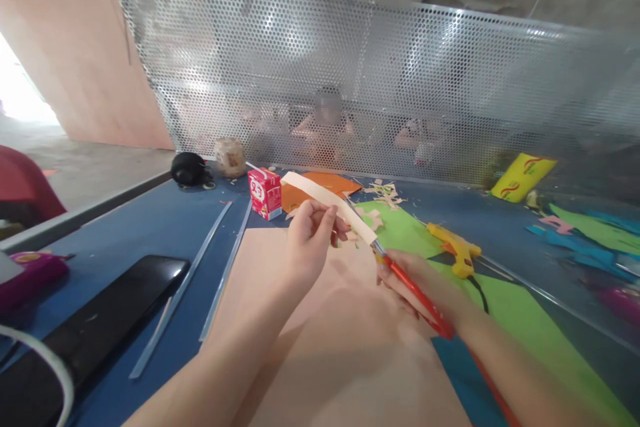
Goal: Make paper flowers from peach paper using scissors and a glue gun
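A pale paper strip (316,192) is pinched in my left hand (313,237), its far end reaching up and left beyond the fingers. My right hand (425,283) is closed around red-handled scissors (417,291), whose metal part meets the strip's lower right end. Both hands are above a large light pink paper sheet (350,353) on the blue table. Cut paper scraps (370,218) lie just beyond my hands, over green paper (405,230) and near orange paper (327,181).
A pink drink box (265,193), a jar (231,157) and a black round object (189,169) stand at back left. Clear glue sticks and a black phone-like slab (100,320) lie left. A yellow glue gun (455,248) lies right. A perforated metal screen (300,67) borders the back.
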`<state>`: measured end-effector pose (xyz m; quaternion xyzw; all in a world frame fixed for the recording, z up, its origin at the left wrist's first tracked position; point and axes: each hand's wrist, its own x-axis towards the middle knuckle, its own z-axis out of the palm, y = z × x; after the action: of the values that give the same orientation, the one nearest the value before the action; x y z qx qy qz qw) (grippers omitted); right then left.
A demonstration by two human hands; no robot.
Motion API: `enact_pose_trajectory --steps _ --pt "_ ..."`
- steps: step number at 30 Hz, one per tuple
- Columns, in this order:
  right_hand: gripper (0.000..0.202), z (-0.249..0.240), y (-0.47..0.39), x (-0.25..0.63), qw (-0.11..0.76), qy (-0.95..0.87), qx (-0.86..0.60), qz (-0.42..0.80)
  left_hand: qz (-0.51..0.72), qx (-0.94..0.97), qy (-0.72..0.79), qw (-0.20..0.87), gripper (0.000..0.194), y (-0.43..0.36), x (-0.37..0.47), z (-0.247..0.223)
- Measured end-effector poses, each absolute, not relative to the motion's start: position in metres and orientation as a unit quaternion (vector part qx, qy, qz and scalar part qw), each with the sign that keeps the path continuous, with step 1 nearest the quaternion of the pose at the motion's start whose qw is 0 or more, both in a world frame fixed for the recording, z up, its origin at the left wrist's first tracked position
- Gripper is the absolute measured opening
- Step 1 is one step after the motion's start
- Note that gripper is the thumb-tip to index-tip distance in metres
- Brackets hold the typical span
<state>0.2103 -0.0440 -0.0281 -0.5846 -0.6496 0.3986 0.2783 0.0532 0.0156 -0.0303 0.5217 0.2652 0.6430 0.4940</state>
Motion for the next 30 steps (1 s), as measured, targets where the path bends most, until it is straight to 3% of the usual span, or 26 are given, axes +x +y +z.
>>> enact_pose_trajectory --steps 16,19,23,25,30 --pt "0.033 -0.029 -0.044 0.209 0.303 -0.634 -0.602 0.378 0.635 0.538 0.282 0.478 0.017 0.015 0.052 -0.032" --pt "0.037 -0.031 -0.044 0.21 0.368 -0.622 -0.571 0.39 0.638 0.539 0.3 0.461 0.016 0.014 0.05 -0.032" --pt "0.04 -0.033 -0.041 0.219 0.541 -0.572 -0.467 0.403 0.645 0.53 0.335 0.436 0.016 0.016 0.045 -0.031" --pt "0.039 -0.031 -0.034 0.23 0.583 -0.505 -0.459 0.441 0.645 0.529 0.343 0.432 0.017 0.019 0.044 -0.032" --pt "0.038 -0.027 -0.002 0.27 0.508 -0.376 -0.538 0.558 0.619 0.555 0.342 0.439 0.015 0.02 0.045 -0.035"
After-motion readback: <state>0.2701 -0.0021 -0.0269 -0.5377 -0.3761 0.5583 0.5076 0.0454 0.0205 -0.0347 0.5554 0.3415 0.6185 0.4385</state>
